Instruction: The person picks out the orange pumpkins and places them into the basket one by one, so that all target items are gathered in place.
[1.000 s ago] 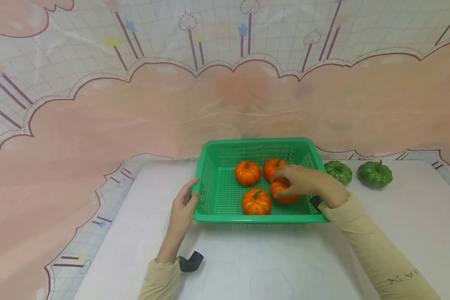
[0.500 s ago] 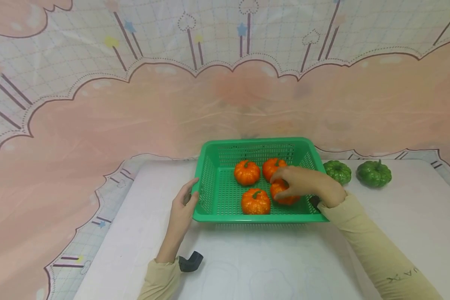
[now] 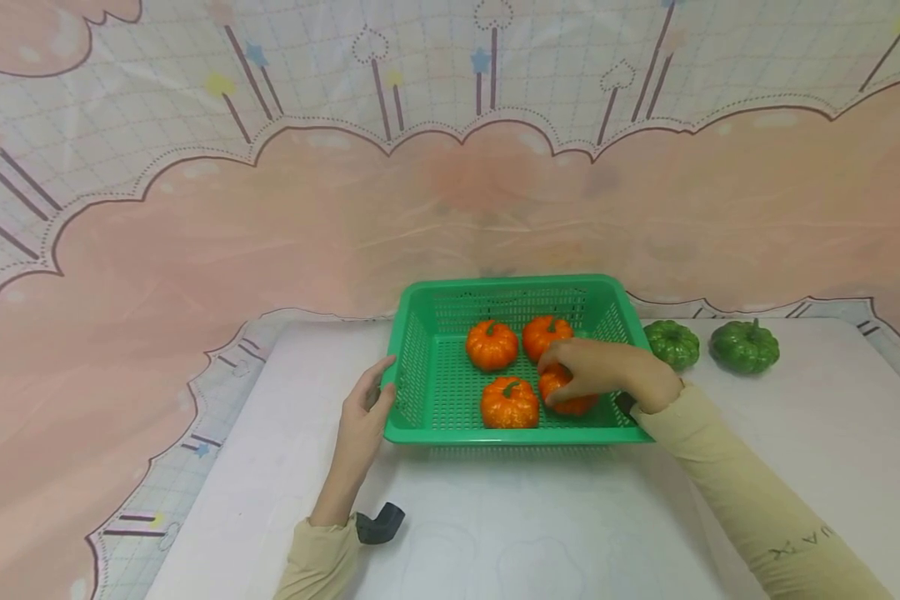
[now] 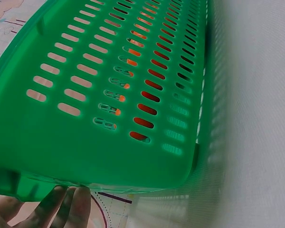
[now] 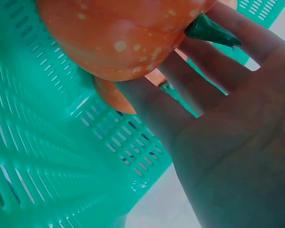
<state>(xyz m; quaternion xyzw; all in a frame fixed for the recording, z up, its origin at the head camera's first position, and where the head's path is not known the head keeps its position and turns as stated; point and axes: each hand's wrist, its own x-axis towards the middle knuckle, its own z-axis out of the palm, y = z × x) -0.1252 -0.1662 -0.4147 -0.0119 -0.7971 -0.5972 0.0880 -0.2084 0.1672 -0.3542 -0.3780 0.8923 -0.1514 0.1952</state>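
A green plastic basket [image 3: 521, 437] with slotted walls holds several small orange pumpkins with green stems. My right hand [image 3: 607, 367] reaches in over the right side and grips the front right orange pumpkin [image 3: 570, 404], its fingers and thumb bent round it. In the right wrist view, fingers [image 5: 152, 102] lie against the side of this orange pumpkin [image 5: 128, 38]. Beside it is another orange pumpkin [image 3: 510, 404], with two more behind, a left one [image 3: 491, 345] and a right one [image 3: 546, 337]. My left hand [image 3: 362, 421] touches the basket's left rim, its fingers fairly straight.
Two green pumpkins, a nearer one [image 3: 672, 344] and a farther one [image 3: 745, 347], sit on the white table [image 3: 532, 533] right of the basket. A patterned pink and white cloth [image 3: 330, 225] hangs behind the table. Each wrist carries a black mount, the left one [image 3: 380, 523] more visible.
My right hand has lowered slightly over the front right pumpkin. The left hand and basket keep their places; the whole view has shifted a little.
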